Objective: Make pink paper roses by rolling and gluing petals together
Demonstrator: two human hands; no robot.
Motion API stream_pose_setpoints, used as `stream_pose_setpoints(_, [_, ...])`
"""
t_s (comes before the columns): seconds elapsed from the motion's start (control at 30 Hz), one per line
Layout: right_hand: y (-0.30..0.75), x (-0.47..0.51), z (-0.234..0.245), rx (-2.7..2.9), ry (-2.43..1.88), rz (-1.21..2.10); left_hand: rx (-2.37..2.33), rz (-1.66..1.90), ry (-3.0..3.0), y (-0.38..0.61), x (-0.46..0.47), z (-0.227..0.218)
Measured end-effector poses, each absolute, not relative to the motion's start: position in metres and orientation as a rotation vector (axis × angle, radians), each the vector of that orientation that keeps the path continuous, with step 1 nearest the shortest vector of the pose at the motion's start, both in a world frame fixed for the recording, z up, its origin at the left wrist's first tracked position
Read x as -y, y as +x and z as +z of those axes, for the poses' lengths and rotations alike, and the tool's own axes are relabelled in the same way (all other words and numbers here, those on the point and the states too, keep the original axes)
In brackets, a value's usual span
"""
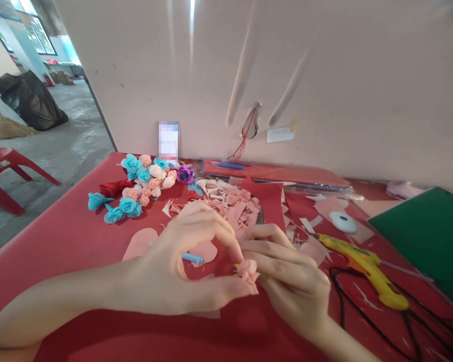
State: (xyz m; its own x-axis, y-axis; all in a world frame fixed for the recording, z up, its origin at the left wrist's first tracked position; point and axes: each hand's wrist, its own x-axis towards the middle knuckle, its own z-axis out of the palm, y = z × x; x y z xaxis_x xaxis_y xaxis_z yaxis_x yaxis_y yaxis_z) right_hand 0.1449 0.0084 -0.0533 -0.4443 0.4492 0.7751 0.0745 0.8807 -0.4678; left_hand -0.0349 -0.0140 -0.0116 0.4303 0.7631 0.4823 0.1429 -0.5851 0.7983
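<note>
Both of my hands meet over the red table, pinching a small pink paper flower between them. My left hand curls round it from the left, thumb under and fingers over. My right hand grips it from the right with closed fingers. A blue stick lies on the table under my left hand, beside flat pink paper cut-outs.
A heap of finished blue, pink, purple and red paper roses lies at the back left. Pink paper scraps cover the middle. A yellow glue gun with black cable lies right, near a white disc and green sheet.
</note>
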Motion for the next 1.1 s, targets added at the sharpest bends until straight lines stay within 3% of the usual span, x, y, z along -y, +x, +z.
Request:
stream_pose_setpoints(0.17, [0.143,-0.008,-0.051,1.993,-0.39,0.586,-0.794,1.022,1.995,-0.036,0.015,-0.011])
stream_pose_setpoints(0.63, [0.132,0.004,-0.053,1.383,-0.56,1.556,-0.924,1.232,2.205,-0.036,0.011,-0.02])
stream_pose_setpoints(0.83, [0.13,0.004,-0.051,1.297,-0.581,1.592,-0.995,1.196,2.135,-0.036,0.01,-0.023])
stream_pose_setpoints(1.1, [0.136,0.0,-0.054,1.206,-0.71,1.395,-0.879,0.817,2.369,-0.027,0.006,-0.028])
